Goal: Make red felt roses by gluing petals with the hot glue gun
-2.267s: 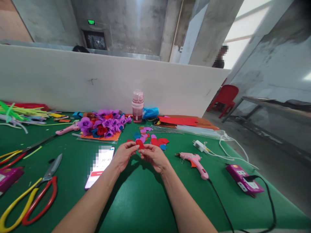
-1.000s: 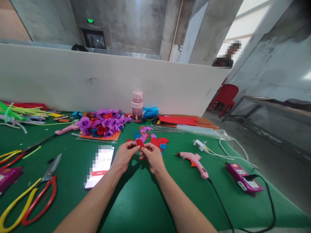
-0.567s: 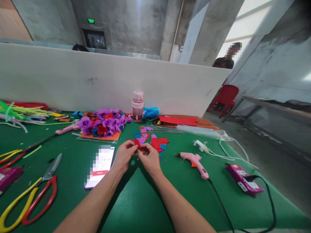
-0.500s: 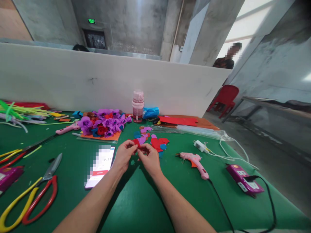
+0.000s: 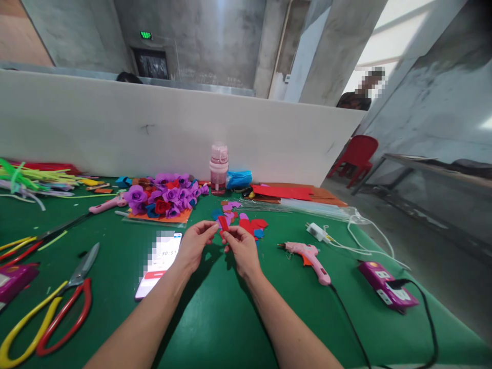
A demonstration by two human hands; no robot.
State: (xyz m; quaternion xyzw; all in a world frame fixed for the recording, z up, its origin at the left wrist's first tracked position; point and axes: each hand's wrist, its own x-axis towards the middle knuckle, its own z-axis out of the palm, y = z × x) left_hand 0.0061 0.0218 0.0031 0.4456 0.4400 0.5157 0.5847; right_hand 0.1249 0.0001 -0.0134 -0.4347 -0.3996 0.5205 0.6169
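Note:
A small folded red petal, of felt or paper by its look [image 5: 223, 224], stands up between the thumb and fingers of my right hand [image 5: 243, 248]. Just to the left, my left hand [image 5: 197, 247] is closed in a pinch, its fingertips a little apart from the petal. Whether anything is in that pinch I cannot make out. Behind both hands lie loose cut petals in purple, blue and red [image 5: 249, 225]. A pile of purple, red and blue handmade flowers [image 5: 172, 195] sits further back on the left.
Scissors [image 5: 79, 279] and a phone [image 5: 163, 261] lie left on the green table [image 5: 215, 328]. A pink glue gun [image 5: 307, 252] with its cord, a white plug [image 5: 315, 231] and a purple box [image 5: 386, 284] lie right. A pink bottle [image 5: 219, 171] stands before the white partition [image 5: 269, 133].
My hands have drawn slightly apart. The red petal, earlier between both hands' fingertips, now stands in my right hand's fingers alone.

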